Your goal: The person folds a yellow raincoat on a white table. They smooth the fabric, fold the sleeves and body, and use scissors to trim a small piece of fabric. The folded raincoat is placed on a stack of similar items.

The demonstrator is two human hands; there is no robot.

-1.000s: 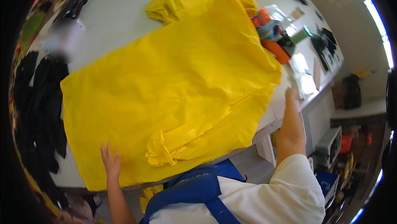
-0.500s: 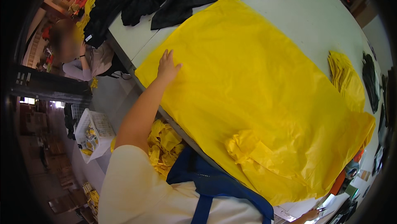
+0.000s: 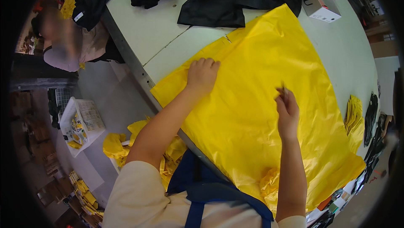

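A large yellow sheet (image 3: 252, 102), thin and creased, lies over the near part of the table; it looks like coated fabric. My left hand (image 3: 203, 75) is on its upper left part, fingers bent and pressed together on a fold of it. Above that hand the sheet's edge shows a small notch. Over the middle of the sheet is my right hand (image 3: 288, 108), its fingers pinched round a small dark thin thing, too blurred to name. A crumpled yellow bunch (image 3: 270, 184) lies on the sheet beside my right forearm.
Black garments (image 3: 219, 3) and a white box (image 3: 317, 3) lie at the far side of the table (image 3: 139, 30). A yellow stack (image 3: 354, 120) is at right. On the left are a white basket (image 3: 86, 123), crumpled yellow material (image 3: 115, 146) and another person (image 3: 63, 43).
My left hand has gone from spread flat to bent fingers on the sheet. My right hand has come up from the lower right with the small thing. The sheet's far corner has shifted.
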